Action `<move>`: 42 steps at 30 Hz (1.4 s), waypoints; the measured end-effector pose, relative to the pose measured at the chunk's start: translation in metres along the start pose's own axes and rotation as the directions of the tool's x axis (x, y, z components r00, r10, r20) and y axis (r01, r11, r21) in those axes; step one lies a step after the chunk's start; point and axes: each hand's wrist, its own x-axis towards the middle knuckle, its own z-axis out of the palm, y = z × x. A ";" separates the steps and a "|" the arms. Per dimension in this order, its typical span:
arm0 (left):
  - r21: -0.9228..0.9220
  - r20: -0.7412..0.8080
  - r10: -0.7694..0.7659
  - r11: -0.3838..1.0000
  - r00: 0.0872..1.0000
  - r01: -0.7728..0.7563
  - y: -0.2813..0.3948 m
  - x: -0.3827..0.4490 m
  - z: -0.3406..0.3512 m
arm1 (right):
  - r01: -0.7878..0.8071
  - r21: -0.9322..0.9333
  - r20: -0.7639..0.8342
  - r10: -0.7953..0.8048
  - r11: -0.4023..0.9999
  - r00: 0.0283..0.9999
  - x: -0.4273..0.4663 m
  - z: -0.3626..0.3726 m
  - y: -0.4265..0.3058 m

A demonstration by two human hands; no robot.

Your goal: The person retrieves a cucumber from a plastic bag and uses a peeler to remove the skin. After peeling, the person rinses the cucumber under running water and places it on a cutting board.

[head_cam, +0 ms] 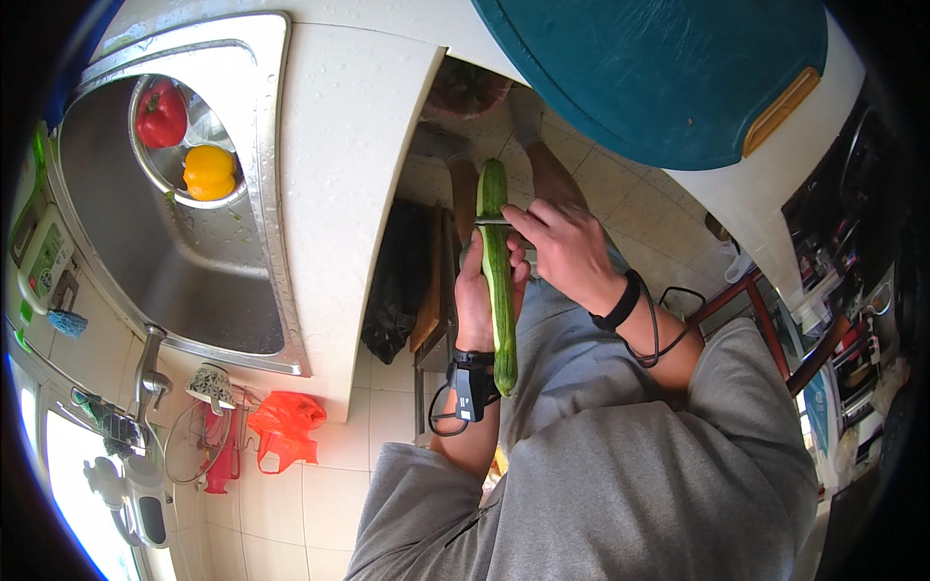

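Observation:
A long green cucumber lies lengthwise along my left palm and wrist, above the floor. My left hand is closed around its middle, thumb on one side and fingers on the other. A pale strip without skin runs down the cucumber's left side. My right hand grips a peeler, whose metal part lies across the cucumber just beyond my left thumb; its handle is mostly hidden in the fingers.
At the left, a metal sink holds a bowl with a red bell pepper and a yellow bell pepper. A teal cutting board lies on the counter at the top right. A black bag is below the counter edge.

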 end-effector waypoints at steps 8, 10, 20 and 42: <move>-0.052 -0.010 -0.006 0.999 1.000 0.005 0.001 -0.003 -0.005 | -0.052 0.018 -0.027 0.053 0.998 0.998 0.008 0.014 0.005; -0.047 -0.014 -0.002 0.999 1.000 0.001 0.001 -0.004 -0.006 | -0.065 0.004 -0.060 0.065 0.998 0.996 0.011 0.019 0.008; 0.031 -0.095 0.017 0.999 0.995 -0.014 0.005 -0.001 -0.013 | -0.171 0.037 0.064 0.168 0.985 0.984 0.036 0.038 0.029; -0.045 0.108 -0.115 0.992 0.988 0.120 0.031 0.012 -0.023 | -0.069 0.538 0.272 -0.095 0.840 0.958 -0.020 -0.044 -0.026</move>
